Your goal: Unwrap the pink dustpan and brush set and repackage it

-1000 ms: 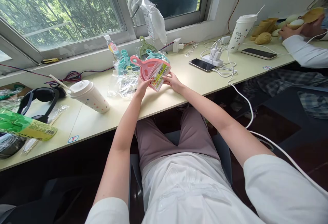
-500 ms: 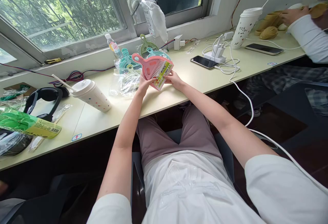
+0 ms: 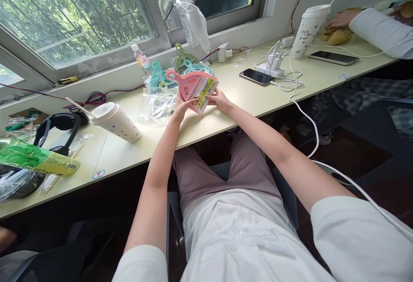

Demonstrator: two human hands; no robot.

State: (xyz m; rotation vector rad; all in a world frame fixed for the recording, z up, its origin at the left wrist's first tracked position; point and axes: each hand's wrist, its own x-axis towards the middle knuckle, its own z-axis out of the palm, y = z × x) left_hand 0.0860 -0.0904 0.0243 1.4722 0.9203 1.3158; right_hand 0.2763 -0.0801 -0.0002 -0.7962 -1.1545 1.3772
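- Pink plastic dustpan set (image 3: 187, 86), white bristles and a yellow-green label (image 3: 207, 91) showing, held tilted above the near part of the pale tabletop (image 3: 245, 105), its handle toward the upper left
- Left hand (image 3: 182, 106) clamped on the set's lower left side, thumb over the front
- Right hand (image 3: 221, 100) clamped on its lower right edge, by the label
- Teal dustpans (image 3: 158, 78) and a green dustpan (image 3: 183, 59) just behind the pink one, toward the window, with crumpled clear wrap (image 3: 154, 108) near the left hand
- To the left, a lidded paper cup (image 3: 120, 125) with a straw, tilted, and black headphones (image 3: 69, 132) beyond it
- To the right, a phone (image 3: 254, 76) lying near a white power strip (image 3: 270, 70) with plugs and looped cables
- Farther right, another lidded cup (image 3: 305, 37), a second phone (image 3: 335, 57) and another person's hand (image 3: 343, 18) by a yellowish object (image 3: 338, 37)
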